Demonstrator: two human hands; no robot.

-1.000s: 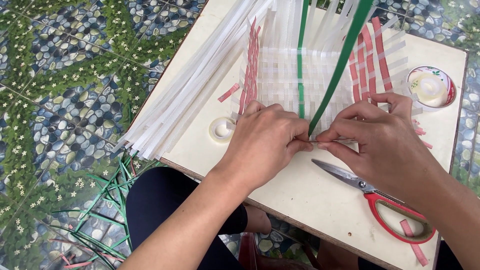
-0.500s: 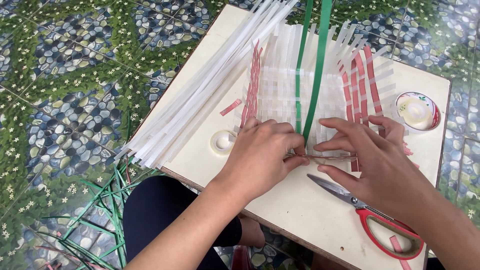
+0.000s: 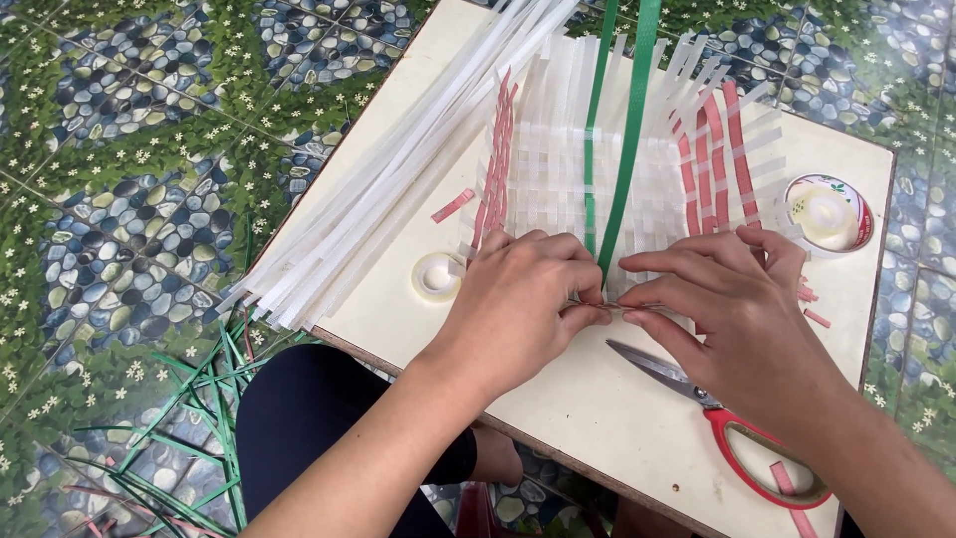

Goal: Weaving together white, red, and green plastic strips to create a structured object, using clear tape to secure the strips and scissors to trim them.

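We're mid-weave: both hands pinch at the near edge of the woven mat (image 3: 617, 179), right where the wide green strip (image 3: 625, 149) comes down to the bottom row. Left hand (image 3: 523, 304) is closed, fingertips pressed on the strip end; right hand (image 3: 722, 299) is closed too, thumb and forefinger nipping the same spot from 3 o'clock. Looks like we're tucking or fixing that green end at the mat's lower edge; we can't tell if tape is between the fingers. As we judge it, the next move calls for keeping the strip flat and square to the cross rows while it gets pressed down, with no slack pulled out of the rows above. The mat sits in the middle of the worktop (image 3: 597, 418), towards 12 o'clock from the hands: mostly translucent white strips woven over and under, loose ends fanning out past the far edge, a thin green strip (image 3: 596, 130) just beside the wide one, red strips (image 3: 709, 159) at 2 o'clock and more at 11 o'clock. A bundle of spare white strips (image 3: 398, 169) lies at 10 o'clock, a small tape roll (image 3: 436, 276) at 9 o'clock, a larger tape roll (image 3: 829, 212) at 2 o'clock, and red-handled scissors (image 3: 727, 423) at 5 o'clock. Loose green strips (image 3: 194, 418) lie on the tiled floor (image 3: 129, 130) at 8 o'clock.
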